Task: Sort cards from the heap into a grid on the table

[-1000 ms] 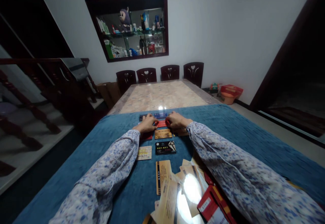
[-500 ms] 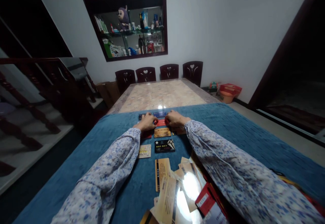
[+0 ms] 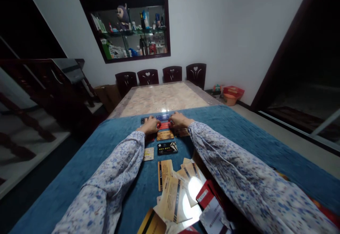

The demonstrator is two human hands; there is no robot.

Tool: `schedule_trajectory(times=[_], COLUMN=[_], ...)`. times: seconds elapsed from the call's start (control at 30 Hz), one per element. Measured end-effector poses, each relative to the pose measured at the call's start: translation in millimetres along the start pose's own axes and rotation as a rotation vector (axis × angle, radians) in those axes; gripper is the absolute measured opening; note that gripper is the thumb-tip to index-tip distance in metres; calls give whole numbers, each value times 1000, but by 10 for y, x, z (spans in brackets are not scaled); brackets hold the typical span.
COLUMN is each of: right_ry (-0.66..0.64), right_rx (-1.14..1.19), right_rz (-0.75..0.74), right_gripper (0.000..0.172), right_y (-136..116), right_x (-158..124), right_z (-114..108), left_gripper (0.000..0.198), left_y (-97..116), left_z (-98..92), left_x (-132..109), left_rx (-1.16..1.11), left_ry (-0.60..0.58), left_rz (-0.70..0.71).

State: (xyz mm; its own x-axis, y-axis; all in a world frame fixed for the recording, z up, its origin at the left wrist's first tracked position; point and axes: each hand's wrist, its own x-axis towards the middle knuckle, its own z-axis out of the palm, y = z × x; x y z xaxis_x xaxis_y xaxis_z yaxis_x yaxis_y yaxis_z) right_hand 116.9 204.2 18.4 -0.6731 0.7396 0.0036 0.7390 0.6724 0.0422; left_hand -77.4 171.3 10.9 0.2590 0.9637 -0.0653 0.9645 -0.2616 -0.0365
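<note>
As fingers (image 3: pixel 156 123) touch it, red card (image 3: pixel 164 125), long axis crosswise

Only thing I can properly read is "VIP" on the black card (image 3: pixel 167 148), roughly midway between the table's (image 3: pixel 164 97) side edges. Yellow characters above it and the beige cards' (image 3: pixel 171 193) print are too fuzzy tbh.

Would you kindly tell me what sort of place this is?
Most likely a home dining room: a long table with matching dark chairs beyond its far end, and a recessed wall cabinet holding a purple plush toy.
</note>
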Motion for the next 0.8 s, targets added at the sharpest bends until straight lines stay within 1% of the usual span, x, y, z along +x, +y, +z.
schedule_trajectory(times=[0.07, 0.13, 0.27, 0.4, 0.53, 0.67, 0.8], right_ry=[13, 21, 30, 43, 77, 146, 171], right_rx=[-4, -9, -20, -29, -21, 12, 44], right_rz=[1, -3, -16, -25, -41, -24, -21], right_gripper=[40, 43, 38, 34, 31, 28, 23], right_y=[42, 100, 218, 300, 336, 317, 265], right_x=[-88, -194, -447, -726, -1000, -1263, -1536], right_z=[-72, -146, -256, -311, -324, -298, -267], left_gripper=[30, 33, 32, 29, 32, 34, 28], left_y=[-6, -19, -42, -19, 68, 202, 366], left_z=[1, 6, 15, 1, -40, -40, 46], left_x=[11, 25, 40, 9, -95, -249, -410], left_rx=[2, 1, -9, -15, -30, -44, -103], left_ry=[-2, -5, -7, 37, 115, 172, 262], left_rz=[0, 0, 10, 28, 65, 122, 274])
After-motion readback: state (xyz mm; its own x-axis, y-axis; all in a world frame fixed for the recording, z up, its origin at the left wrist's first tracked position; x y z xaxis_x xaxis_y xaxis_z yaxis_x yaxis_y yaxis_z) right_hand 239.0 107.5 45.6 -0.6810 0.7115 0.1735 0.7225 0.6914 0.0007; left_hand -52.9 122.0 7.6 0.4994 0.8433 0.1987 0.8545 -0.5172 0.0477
